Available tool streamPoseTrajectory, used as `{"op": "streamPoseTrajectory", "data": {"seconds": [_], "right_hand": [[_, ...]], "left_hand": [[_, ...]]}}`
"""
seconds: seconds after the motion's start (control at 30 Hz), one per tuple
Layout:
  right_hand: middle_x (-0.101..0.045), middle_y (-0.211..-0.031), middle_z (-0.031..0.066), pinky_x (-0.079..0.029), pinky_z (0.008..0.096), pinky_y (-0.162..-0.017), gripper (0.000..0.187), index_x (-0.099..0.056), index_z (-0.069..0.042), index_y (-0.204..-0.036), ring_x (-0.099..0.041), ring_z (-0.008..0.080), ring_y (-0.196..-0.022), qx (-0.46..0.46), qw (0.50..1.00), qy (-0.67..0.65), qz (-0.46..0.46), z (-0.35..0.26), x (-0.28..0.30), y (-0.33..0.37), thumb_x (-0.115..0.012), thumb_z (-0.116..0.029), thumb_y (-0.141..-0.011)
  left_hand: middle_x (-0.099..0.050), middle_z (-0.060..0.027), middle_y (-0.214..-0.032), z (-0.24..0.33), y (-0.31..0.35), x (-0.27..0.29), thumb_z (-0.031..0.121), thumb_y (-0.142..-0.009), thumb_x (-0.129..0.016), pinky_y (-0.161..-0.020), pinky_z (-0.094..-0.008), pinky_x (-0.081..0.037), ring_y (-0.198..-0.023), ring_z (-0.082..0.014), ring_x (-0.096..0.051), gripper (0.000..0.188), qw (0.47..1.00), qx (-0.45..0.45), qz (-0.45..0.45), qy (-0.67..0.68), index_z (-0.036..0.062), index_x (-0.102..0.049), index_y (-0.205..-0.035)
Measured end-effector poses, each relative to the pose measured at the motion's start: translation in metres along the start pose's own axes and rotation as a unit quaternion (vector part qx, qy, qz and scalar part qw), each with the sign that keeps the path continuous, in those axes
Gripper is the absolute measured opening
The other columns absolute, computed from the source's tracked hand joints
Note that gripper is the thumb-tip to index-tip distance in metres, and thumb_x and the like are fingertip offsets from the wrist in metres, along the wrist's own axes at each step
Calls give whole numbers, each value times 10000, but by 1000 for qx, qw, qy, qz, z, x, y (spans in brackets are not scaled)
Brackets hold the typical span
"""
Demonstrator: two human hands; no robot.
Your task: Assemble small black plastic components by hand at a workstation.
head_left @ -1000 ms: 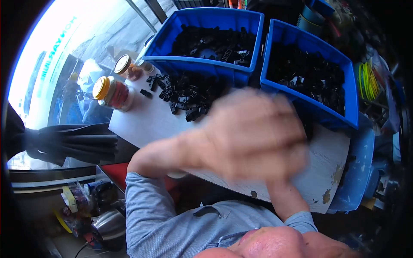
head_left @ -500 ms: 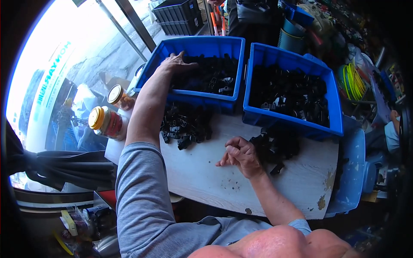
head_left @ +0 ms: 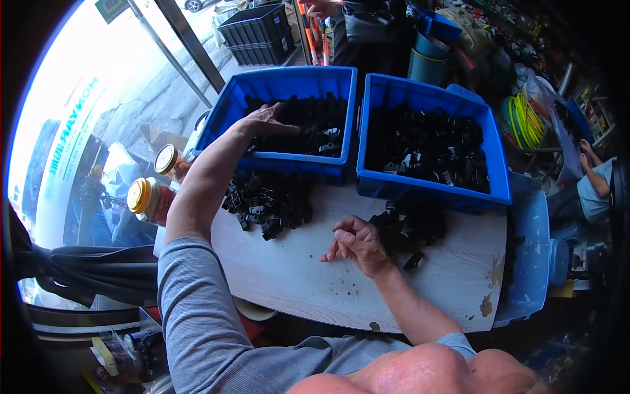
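Note:
My left hand [head_left: 268,121] reaches into the left blue bin [head_left: 289,71], its thumb and fingers spread over small black parts [head_left: 308,113], some with shiny metal pieces. The fingertips are partly lost among the dark parts. Over the pale tabletop [head_left: 295,276], my right hand [head_left: 361,244] is curled with thumb and forefinger drawn together and the lower fingers near the surface. Whatever it may hold is hidden. Just right of it lies a loose pile of black parts [head_left: 417,226]; another pile [head_left: 272,200] sits in front of the left bin.
A second blue bin [head_left: 433,187] full of black parts stands at the right. Two lidded jars [head_left: 151,199] are by the left edge. A light-blue tub [head_left: 530,262] adjoins the table's right side. People [head_left: 594,187] are at the far right and behind the bins.
My view has shifted, so the bins and table appear slightly lower and farther left. The left hand has sunk a little into the parts. The right hand keeps its curled pose.

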State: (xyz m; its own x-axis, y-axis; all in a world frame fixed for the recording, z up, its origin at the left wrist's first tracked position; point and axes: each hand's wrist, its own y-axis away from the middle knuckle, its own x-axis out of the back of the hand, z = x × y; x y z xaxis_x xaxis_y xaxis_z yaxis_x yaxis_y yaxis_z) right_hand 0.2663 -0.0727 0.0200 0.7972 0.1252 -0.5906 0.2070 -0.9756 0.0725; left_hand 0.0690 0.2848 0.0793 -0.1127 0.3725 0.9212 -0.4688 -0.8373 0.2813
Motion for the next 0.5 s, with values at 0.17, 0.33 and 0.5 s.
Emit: {"op": "streamPoseTrajectory", "data": {"seconds": [0.17,0.33,0.5], "right_hand": [[-570,-679,10,-621,437,-773,137,-605,-45,-1047,-683,146,-705,-12,1000,-14,-4,-2,-3,1,-613,-162,-976],[-562,-652,17,-612,474,-784,127,-604,-43,-1048,-691,172,-708,-4,1000,3,2,3,2,1,-603,-147,-976],[-567,-641,30,-608,514,-801,118,-597,-34,-1050,-697,193,-712,0,1000,12,-6,3,3,0,-586,-126,-977]], "left_hand": [[-576,-226,-1321,-5,-10,0,613,-673,-729,-1031,-454,-448,-1253,-384,-535,935,999,-32,-5,-10,129,-450,-1423],[-614,-216,-1272,9,-6,4,553,-693,-715,-996,-450,-467,-1212,-380,-567,837,998,-18,24,-60,109,-491,-1366],[-608,-213,-1298,7,-4,-9,568,-670,-743,-1009,-438,-466,-1220,-361,-573,880,998,4,52,-19,93,-509,-1373]]}}
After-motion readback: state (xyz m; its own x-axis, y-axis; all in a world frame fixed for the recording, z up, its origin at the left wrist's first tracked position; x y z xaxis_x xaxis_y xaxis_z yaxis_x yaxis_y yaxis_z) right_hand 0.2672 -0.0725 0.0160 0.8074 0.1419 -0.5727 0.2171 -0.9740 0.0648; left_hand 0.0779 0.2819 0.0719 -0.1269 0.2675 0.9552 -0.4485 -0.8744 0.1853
